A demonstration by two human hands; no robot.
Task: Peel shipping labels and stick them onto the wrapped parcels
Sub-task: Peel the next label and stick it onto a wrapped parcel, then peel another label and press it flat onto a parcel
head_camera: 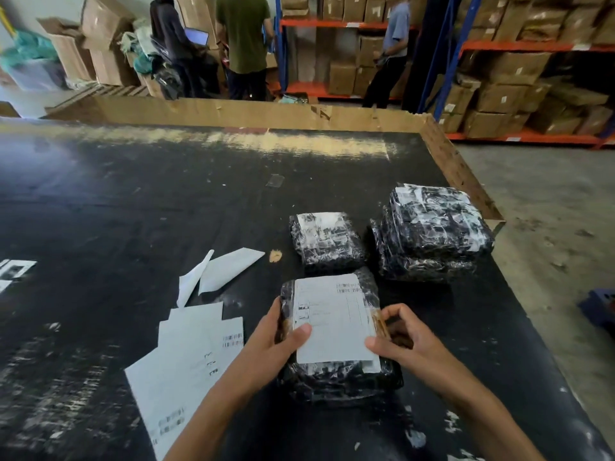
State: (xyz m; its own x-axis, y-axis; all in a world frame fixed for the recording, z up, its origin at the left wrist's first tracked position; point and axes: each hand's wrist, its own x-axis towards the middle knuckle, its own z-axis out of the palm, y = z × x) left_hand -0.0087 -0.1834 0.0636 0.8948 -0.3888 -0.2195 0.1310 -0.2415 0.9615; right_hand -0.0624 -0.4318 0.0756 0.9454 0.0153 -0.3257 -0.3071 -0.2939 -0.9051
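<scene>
Both hands are on the wrapped parcel near the worktop's front edge: left hand grips its left side, thumb on the shipping label; right hand pinches the label's right edge. Loose label sheets lie just left.

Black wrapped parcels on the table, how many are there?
3 at least: one under the hands, one just behind it, one at the far right, which looks like a stack and may hide more.
</scene>
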